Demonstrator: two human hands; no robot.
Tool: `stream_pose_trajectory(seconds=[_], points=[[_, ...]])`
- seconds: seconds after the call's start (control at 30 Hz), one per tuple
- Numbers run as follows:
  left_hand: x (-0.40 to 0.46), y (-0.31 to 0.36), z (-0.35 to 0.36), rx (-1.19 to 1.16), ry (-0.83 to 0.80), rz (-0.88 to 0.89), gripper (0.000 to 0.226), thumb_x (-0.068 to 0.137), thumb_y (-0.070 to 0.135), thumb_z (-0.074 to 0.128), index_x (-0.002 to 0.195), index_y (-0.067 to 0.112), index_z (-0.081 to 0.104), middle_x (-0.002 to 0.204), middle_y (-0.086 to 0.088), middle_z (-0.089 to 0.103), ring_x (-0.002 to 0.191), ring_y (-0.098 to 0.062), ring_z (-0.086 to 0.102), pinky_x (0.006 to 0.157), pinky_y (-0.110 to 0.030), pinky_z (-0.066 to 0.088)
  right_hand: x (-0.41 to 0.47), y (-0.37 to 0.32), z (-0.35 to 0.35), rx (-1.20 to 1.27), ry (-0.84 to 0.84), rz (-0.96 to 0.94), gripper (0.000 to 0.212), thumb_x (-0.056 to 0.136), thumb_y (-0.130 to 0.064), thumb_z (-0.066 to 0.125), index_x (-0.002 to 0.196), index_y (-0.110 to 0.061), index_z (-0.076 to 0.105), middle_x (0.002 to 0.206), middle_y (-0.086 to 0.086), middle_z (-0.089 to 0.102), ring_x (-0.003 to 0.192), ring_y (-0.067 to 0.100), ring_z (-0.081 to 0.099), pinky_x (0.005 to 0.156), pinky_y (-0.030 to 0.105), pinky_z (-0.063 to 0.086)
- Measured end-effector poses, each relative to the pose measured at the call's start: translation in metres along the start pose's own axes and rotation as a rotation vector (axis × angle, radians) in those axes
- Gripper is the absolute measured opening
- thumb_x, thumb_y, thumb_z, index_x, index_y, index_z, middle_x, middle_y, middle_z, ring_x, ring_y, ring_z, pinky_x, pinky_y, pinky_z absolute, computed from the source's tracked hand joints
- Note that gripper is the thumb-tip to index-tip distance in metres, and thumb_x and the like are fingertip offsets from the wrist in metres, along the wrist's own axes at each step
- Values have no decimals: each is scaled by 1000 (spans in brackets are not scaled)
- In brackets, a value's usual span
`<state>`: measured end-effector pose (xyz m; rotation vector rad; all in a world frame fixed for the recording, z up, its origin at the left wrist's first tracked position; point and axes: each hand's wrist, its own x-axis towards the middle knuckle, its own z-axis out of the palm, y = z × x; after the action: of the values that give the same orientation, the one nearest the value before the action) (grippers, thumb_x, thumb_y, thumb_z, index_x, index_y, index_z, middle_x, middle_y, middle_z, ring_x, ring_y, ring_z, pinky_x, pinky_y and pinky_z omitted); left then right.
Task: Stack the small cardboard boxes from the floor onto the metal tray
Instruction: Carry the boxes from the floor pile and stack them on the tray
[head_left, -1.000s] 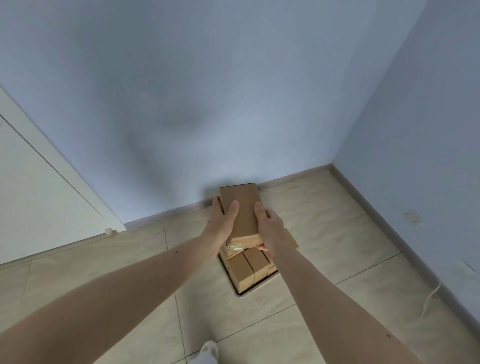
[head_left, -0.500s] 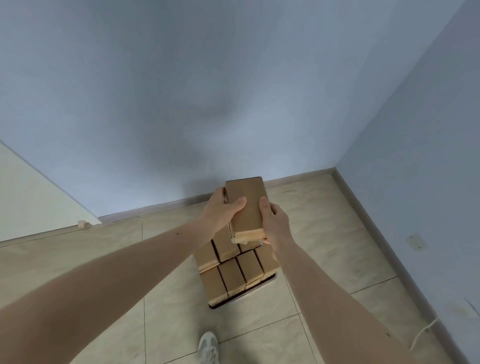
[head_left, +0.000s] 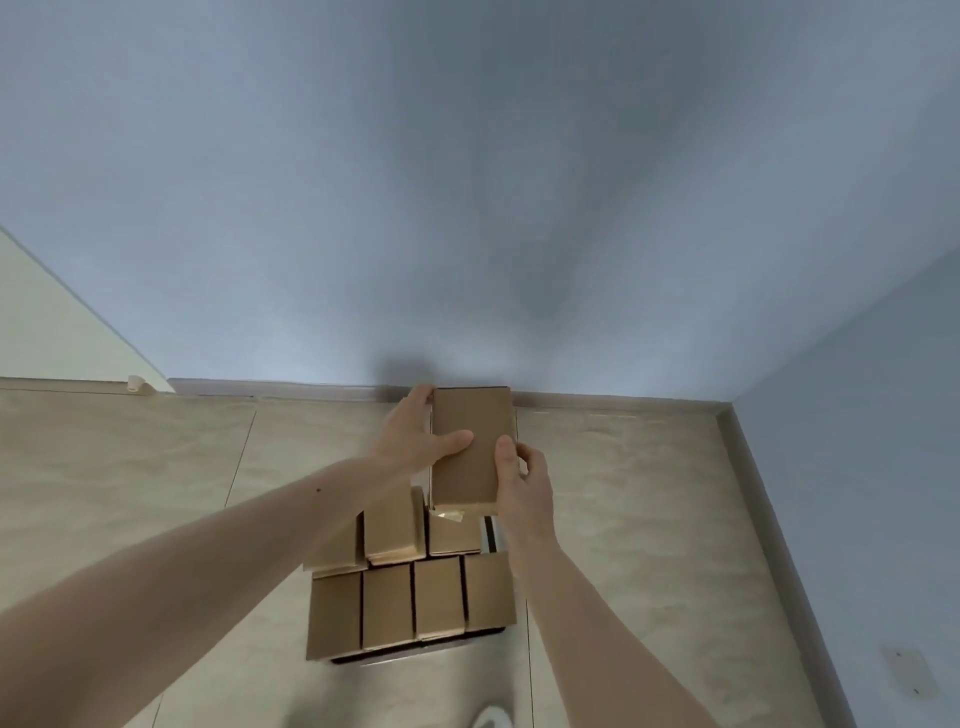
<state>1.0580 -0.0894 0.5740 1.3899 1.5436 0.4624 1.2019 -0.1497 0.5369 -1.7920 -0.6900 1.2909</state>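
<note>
Both hands hold one box (head_left: 471, 449) above the far end of the stack. My left hand (head_left: 415, 441) grips its left side, thumb laid across the top face and fingers curled round the far corner. My right hand (head_left: 522, 480) pinches the near right corner, thumb on top and fingers tucked under the edge. The box sits flat and level, long side running away from me, close to the wall's skirting.

Below it, the tray (head_left: 415, 656) is nearly hidden: only a dark rim shows at the near edge and a sliver at the right, between the stacked boxes and my right wrist. A near row of four boxes (head_left: 413, 605) lies side by side, and behind it a second group sits higher, partly hidden by my left forearm. I judge the task well along, with most of the tray covered. No loose boxes show on the floor tiles (head_left: 623, 493), though those behind me or out of frame cannot be ruled out.

The held box hangs above the back right of the stack, over a taped box there, apparently not yet set down.
</note>
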Motion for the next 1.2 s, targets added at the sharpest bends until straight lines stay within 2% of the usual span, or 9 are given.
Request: stream_pose_trajectory(seconds=[0.17,0.27,0.37,0.5,0.7,0.83,0.97,1.07,1.2], points=[[46,-44,43,142,-32,-6,80,81,34,82,147,19,40,142,0,50,128,-19,49,102,-30,42,47,67,-8,7,-61,15,29,105,-47,42,126,-27,49,109,-5,63,99,12,63,87,35,56],[71,-79,71,243,-44,50,72,82,40,80,142,23,45,136,2,56,123,-19,53,99,-31,43,75,111,-6,1,-47,5,30,105,-47,40,124,-26,51,110,-2,64,99,12,63,83,30,53],[98,-116,95,331,-50,73,70,81,47,79,138,22,47,128,5,57,112,-16,55,95,-34,48,105,153,1,-2,-8,5,35,104,-50,42,117,-23,60,107,1,68,99,16,65,86,35,56],[133,-180,125,449,-30,89,75,70,64,79,129,23,57,120,6,63,108,-17,59,94,-43,53,140,217,15,-33,25,-35,29,104,-53,41,98,-34,63,100,-3,69,95,16,65,88,39,56],[169,-238,150,604,5,118,71,76,72,69,124,21,57,118,4,64,105,-19,61,93,-41,51,195,272,34,-39,11,-58,42,102,-56,42,102,-22,66,101,1,69,97,22,65,94,50,54],[180,-267,152,774,47,150,76,79,80,57,130,23,55,124,2,62,119,-23,55,104,-44,40,212,302,49,-14,-15,-98,41,101,-56,44,105,-21,65,106,2,69,103,24,64,98,50,52],[184,-277,153,860,38,183,79,81,82,50,134,24,52,113,2,53,120,-25,50,107,-47,34,218,314,56,-10,17,-132,40,101,-55,44,106,-21,64,103,1,66,103,25,63,97,48,52],[187,-286,154,854,40,145,82,81,83,48,139,24,49,127,-2,55,128,-27,46,109,-51,32,219,314,61,-50,3,-139,43,103,-56,40,105,-19,63,101,2,65,100,25,62,94,46,53],[187,-289,152,877,67,101,82,81,84,47,140,28,48,139,-3,51,140,-29,33,115,-58,21,222,317,66,-50,11,-120,51,103,-57,39,120,-16,63,109,4,64,102,25,60,88,40,51]])
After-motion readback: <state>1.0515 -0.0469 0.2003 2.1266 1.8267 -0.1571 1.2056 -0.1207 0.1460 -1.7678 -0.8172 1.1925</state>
